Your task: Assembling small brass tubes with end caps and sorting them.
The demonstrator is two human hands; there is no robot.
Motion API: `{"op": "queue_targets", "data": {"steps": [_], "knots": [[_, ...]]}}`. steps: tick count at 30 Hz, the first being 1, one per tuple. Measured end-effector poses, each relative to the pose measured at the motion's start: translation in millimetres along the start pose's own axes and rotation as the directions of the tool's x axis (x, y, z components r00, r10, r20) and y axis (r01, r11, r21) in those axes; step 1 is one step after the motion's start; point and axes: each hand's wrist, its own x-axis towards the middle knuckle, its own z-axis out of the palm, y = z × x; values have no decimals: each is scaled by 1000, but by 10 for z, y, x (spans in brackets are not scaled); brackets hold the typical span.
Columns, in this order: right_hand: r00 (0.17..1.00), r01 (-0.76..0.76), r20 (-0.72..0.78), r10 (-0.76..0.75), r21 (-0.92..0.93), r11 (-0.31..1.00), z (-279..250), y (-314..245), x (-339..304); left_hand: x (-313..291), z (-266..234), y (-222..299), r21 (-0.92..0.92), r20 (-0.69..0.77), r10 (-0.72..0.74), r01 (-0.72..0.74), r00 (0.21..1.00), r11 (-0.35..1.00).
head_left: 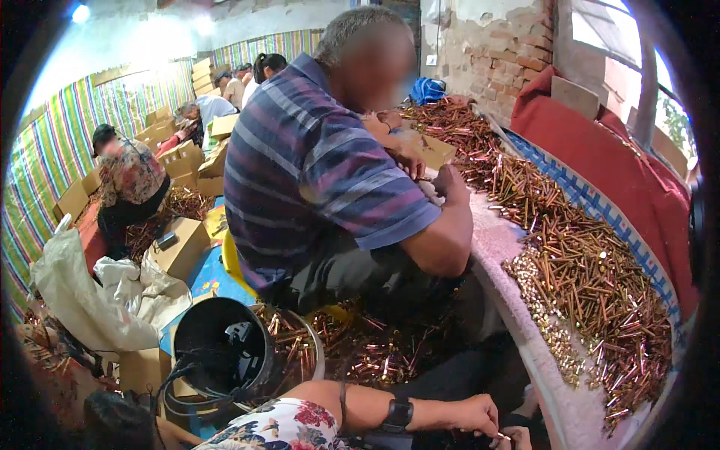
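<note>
At the lower edge, my left hand (478, 415) comes in from a floral sleeve, with a dark watch (398, 415) on the wrist. Its fingers pinch a small thin light-coloured piece (501, 435) whose kind does not show. My right hand (517, 436) meets it there, fingers bent and mostly cut off by the frame. To the right, a table under pale pink cloth (504, 289) bears a long heap of thin copper-coloured metal tubes (585, 270). Small gold-coloured pieces (551, 330) lie scattered along the heap's near side.
A person in a striped shirt (322, 157) sits close ahead, hands over the table. Left of them stand a black bucket (221, 341) with cables, a tub of tubes (319, 349), white sacks (82, 300) and cardboard boxes (184, 244). Other people sit farther back.
</note>
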Motion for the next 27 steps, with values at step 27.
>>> {"op": "queue_targets", "data": {"steps": [27], "knots": [[733,675,-37,-679,-84,733,-534,-1433,204,-1185,52,2299,569,34,984,-813,175,125]]}}
